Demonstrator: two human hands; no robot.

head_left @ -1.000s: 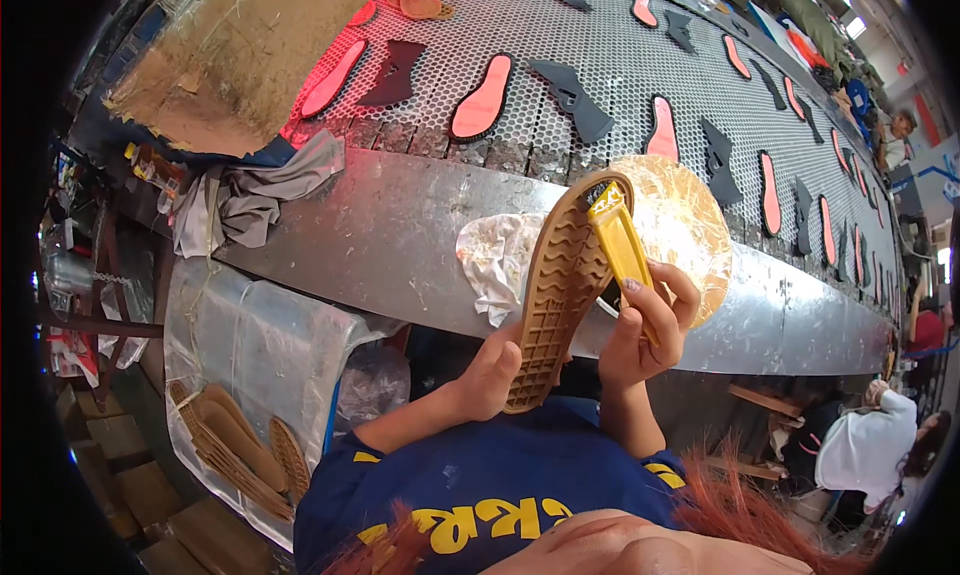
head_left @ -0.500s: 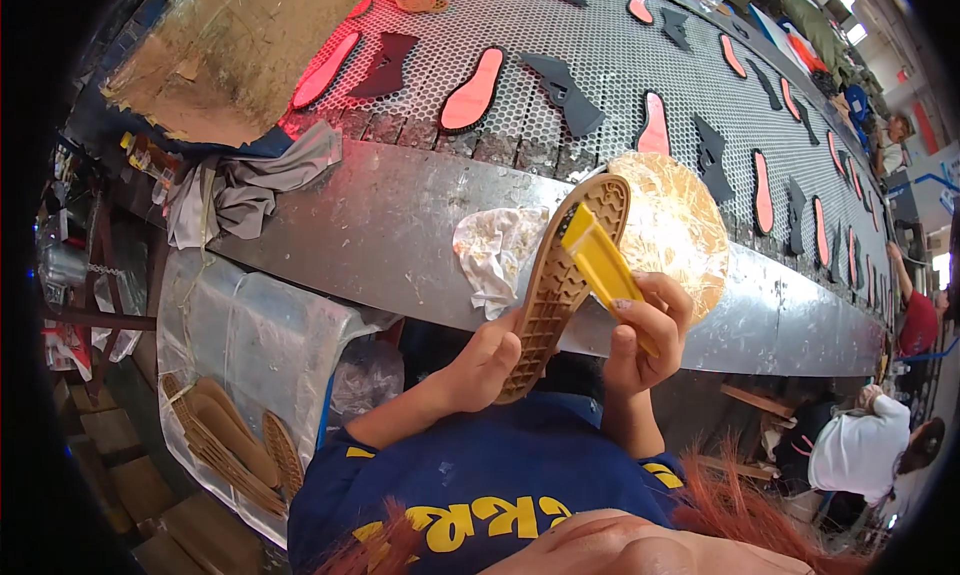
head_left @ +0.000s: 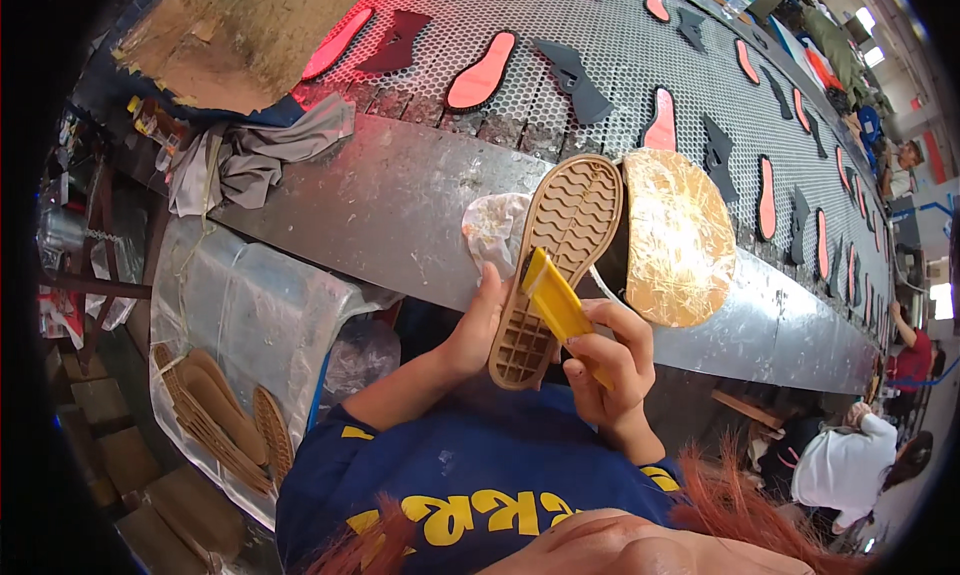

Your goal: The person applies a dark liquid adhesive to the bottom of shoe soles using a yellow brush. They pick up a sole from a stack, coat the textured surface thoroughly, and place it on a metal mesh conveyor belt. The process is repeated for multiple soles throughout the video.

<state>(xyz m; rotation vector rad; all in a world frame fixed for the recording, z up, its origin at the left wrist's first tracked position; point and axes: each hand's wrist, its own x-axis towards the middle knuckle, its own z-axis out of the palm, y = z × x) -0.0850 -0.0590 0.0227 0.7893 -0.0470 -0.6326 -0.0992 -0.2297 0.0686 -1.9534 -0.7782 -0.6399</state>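
A tan patterned shoe sole (head_left: 573,210) stands tilted in front of me, tread side toward me. My left hand (head_left: 470,327) is closed on its left edge near the lower end. In my right hand (head_left: 622,360) is a yellow flat tool (head_left: 556,295), pinched between thumb and fingers. The tool's wide end lies against the sole's left edge at mid-length; its working tip is hard to make out. Behind the sole is a round pad wrapped in shiny tan tape (head_left: 682,240). A stained white cloth (head_left: 493,227) lies on the metal ledge (head_left: 390,215), partly hidden by the sole.
Beyond the ledge, a perforated conveyor (head_left: 620,65) carries pink-topped insoles (head_left: 482,72) and dark cut pieces (head_left: 575,83). A grey rag (head_left: 255,155) hangs at left. More tan soles (head_left: 215,405) lie on a plastic-covered surface (head_left: 250,305). Other people (head_left: 845,465) are at right.
The sole has turned so more of its tread faces me. The yellow tool has moved down and left along it, from the upper part to the left edge. The taped pad now appears tilted.
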